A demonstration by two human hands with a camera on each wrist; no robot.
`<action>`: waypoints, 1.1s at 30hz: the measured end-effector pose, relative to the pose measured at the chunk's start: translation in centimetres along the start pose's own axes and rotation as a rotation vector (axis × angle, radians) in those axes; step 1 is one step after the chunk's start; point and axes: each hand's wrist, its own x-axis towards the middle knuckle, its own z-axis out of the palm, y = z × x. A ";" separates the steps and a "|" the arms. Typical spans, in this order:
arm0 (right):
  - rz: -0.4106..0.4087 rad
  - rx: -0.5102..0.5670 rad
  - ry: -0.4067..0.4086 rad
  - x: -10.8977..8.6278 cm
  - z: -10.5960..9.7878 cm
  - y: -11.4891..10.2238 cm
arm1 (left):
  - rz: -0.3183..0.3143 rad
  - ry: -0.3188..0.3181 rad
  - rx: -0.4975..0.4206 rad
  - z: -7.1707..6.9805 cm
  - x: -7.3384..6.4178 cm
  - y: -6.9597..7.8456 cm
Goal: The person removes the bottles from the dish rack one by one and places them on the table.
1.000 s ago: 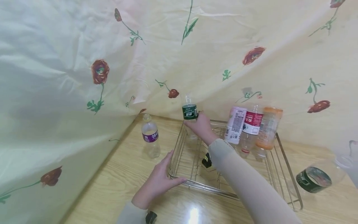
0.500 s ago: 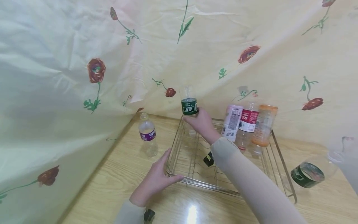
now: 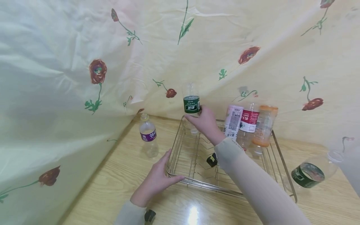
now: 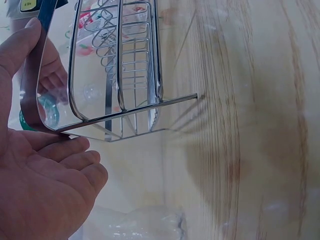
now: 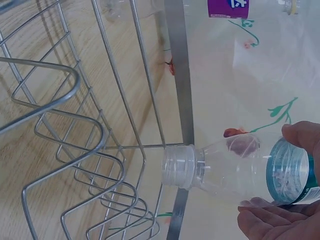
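Note:
My right hand (image 3: 207, 124) holds a clear plastic bottle (image 3: 192, 104) with a green label, neck down, over the far left corner of a wire rack (image 3: 209, 186). In the right wrist view the bottle's bare neck (image 5: 179, 166) appears beside the rack's flat rim (image 5: 180, 75); whether they touch I cannot tell. Thumb and fingers curve about the label. At the rack's near left corner rests my left hand (image 3: 157, 180), its thumb along the front and fingers along the left side. The left wrist view has its thumb on the dark rim (image 4: 31, 85), other fingers loose.
Three bottles lean upside down at the rack's right: a pink-and-white one (image 3: 234, 122), a red-labelled one (image 3: 248, 121) and an orange one (image 3: 265, 126). Left of the rack stands a purple-labelled bottle (image 3: 148, 136). Another green-labelled bottle (image 3: 307, 175) lies at right. Flowered cloth (image 3: 168, 47) hangs behind.
My right hand has lifted the upside-down bottle slightly. The left hand stays at the rack's corner. The whole scene has shifted a little to the left as the head view moved.

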 end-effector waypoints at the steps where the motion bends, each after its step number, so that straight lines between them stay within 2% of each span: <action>1: -0.004 -0.003 0.006 -0.1 -0.1 -0.1 | 0.001 0.001 -0.001 0.0 0.0 0.0; 6: -0.028 0.009 0.007 -0.4 -0.5 -0.3 | 0.003 0.004 0.001 0.1 0.1 0.0; 14: -0.013 0.002 0.019 -1.0 -1.4 -0.9 | 0.013 -0.001 0.003 0.1 0.0 0.0; 25: -0.040 -0.022 0.038 -2.3 -2.4 -1.5 | -0.009 -0.002 0.014 0.0 0.1 0.0; 33: -0.022 -0.030 0.044 -3.4 -3.3 -1.4 | 0.005 0.013 0.024 0.0 -0.1 0.1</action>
